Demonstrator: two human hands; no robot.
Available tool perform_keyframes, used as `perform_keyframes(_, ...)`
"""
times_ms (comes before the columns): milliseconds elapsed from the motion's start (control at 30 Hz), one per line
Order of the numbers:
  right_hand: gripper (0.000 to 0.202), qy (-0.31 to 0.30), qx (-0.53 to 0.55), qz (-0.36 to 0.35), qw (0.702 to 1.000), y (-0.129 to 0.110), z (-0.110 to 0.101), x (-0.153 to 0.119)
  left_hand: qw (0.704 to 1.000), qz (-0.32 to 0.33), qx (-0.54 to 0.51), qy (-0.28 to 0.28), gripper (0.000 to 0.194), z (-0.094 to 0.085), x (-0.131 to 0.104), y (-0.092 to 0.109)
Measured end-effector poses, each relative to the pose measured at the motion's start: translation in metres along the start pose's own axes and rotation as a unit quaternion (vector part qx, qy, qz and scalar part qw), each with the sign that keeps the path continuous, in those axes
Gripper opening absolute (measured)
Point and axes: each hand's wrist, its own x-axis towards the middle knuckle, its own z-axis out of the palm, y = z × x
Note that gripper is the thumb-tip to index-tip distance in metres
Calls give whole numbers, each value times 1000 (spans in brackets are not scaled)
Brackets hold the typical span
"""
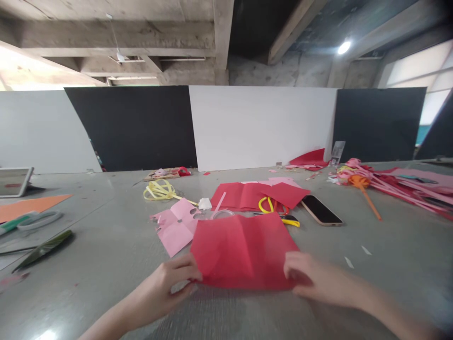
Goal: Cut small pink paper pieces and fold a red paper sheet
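Note:
A red sheet of paper (pixel 226 250) with a crease down its middle lies in front of me, its near edge slightly lifted. My left hand (pixel 173 278) pinches its near left corner between thumb and fingers. At the near right corner, my right hand (pixel 311 276) grips the paper with curled fingers, a little blurred. Just beyond the sheet is a pair of scissors with yellow handles (pixel 290 221), partly covered by red paper. A pink paper with cut-out holes (pixel 177 224) lies to the left, against the red sheet. More folded red paper (pixel 230 196) rests behind.
A phone (pixel 322 210) lies right of the scissors. Yellow ribbon (pixel 159 190) sits at the back left. Pink strips and an orange paper flower (pixel 359 182) are piled at the right. Far left are green leaf-shaped paper (pixel 46 250), orange paper (pixel 31 208) and a tablet (pixel 16 182). Upright panels (pixel 262 127) stand behind.

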Motion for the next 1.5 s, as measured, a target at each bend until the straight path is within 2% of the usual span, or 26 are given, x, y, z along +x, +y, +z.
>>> perform_keyframes(133,24,31,20,-6,999,-3,0,1,996,10,2,84,24,-2,-1,-4)
perform_keyframes(300,9,58,11,-23,998,-6,-4,3,982,-13,-24,186,15,-7,-2,-10)
perform_keyframes(567,16,137,11,-58,989,-15,-8,-1,965,-45,-70,249,9,-9,-1,-13)
perform_keyframes(667,14,156,15,-62,986,-14,-7,-1,950,-60,-78,296,6,-6,-3,-17)
perform_keyframes(833,9,251,-2,-74,965,-7,-4,0,925,-89,-64,363,8,-4,-5,-19)
perform_keyframes(967,11,343,-49,-124,930,-3,-2,0,925,-58,-65,370,3,-5,-4,-16)
perform_keyframes(1100,12,393,-80,-144,905,-3,-1,-2,930,-33,-31,364,3,-8,-4,-16)
perform_keyframes(1167,15,407,-88,-147,897,-5,-1,-1,937,-9,21,348,8,-10,-4,-15)
perform_keyframes(1267,20,437,-107,-164,878,-10,-1,-1,949,22,121,291,17,-12,-2,-10)
perform_keyframes(1367,26,443,-153,-193,862,-20,1,-6,947,54,215,231,19,-7,0,1)
perform_keyframes(1500,39,401,-246,-265,842,-32,9,-26,913,147,313,217,20,7,0,15)
